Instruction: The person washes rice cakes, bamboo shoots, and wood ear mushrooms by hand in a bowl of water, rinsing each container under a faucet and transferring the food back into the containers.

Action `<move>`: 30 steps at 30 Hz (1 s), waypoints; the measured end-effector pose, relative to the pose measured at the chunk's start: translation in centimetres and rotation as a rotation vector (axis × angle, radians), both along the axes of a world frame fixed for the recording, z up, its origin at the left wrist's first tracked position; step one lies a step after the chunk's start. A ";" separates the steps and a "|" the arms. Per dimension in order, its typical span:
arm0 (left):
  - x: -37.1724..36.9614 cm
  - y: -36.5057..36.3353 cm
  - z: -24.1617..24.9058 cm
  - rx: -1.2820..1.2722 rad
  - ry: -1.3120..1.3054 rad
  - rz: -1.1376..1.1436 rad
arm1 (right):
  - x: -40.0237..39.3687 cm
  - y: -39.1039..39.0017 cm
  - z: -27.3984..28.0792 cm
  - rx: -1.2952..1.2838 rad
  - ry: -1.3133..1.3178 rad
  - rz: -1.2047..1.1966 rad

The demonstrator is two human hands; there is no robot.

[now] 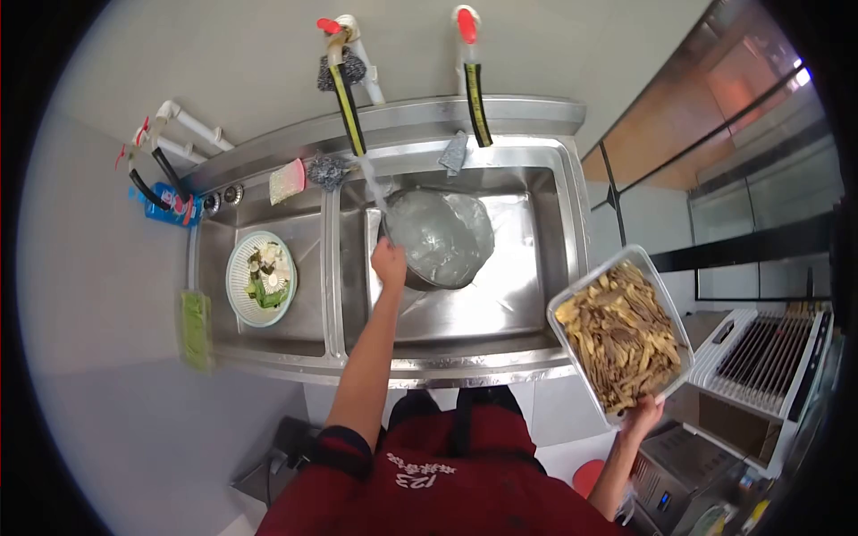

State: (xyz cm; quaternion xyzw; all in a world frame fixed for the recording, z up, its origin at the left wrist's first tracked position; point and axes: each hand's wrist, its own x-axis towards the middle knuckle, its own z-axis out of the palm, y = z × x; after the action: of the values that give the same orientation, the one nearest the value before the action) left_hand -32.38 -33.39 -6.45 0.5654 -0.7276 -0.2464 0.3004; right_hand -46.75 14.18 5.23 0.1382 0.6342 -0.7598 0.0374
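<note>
My left hand (389,261) is closed at the left rim of a round metal pot (438,238) in the right sink basin. Water runs from a black and yellow hose (348,109) into the pot, which holds cloudy water. At the right, beyond the sink's corner, my right hand (644,414) holds the near edge of a clear plastic tub (572,344). Brown and yellowish strips of food (621,335) fill the tub. The fingers under it are partly hidden.
The left basin holds a round colander (235,284) with vegetable scraps. A sponge (288,181), steel wool (328,171) and a grey cloth (454,154) lie along the sink's back ledge. A second hose (479,105) hangs above. White slatted equipment (764,362) stands at the right.
</note>
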 end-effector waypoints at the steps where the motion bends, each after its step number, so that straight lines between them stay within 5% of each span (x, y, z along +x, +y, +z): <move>1: -0.2 -0.3 1.2 -0.117 -0.036 -0.122 | 0.7 -0.9 -0.2 -0.041 0.004 0.000; 9: 1.7 -2.6 11.7 -0.418 -0.232 -0.666 | 6.2 -4.5 1.5 -0.157 -0.013 -0.024; 16: 8.1 -6.2 25.0 -1.103 0.085 -0.894 | 10.2 -4.4 3.3 -0.093 0.090 -0.102; 18: 9.4 -7.5 25.8 -1.081 0.137 -0.888 | 10.8 -5.4 3.8 -0.113 0.100 -0.139; 21: 10.9 -6.8 22.8 -1.007 0.235 -0.832 | 12.3 -5.1 4.1 -0.126 0.118 -0.137; 23: 11.3 -4.6 17.9 -0.380 0.391 -0.467 | 13.6 -5.4 4.6 -0.080 0.101 -0.220; 25: 10.2 -3.5 11.1 -0.020 0.539 -0.212 | 14.4 -5.2 4.3 -0.056 0.106 -0.224; 30: 6.1 -0.3 -4.2 0.181 0.628 0.187 | 13.7 -7.3 3.1 0.160 0.082 -0.213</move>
State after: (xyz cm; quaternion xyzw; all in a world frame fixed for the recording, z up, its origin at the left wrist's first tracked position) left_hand -26.26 -33.69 -10.67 0.5503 -0.5197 -0.4437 0.4798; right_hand -33.08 6.91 8.35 0.1759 0.6757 -0.7114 -0.0805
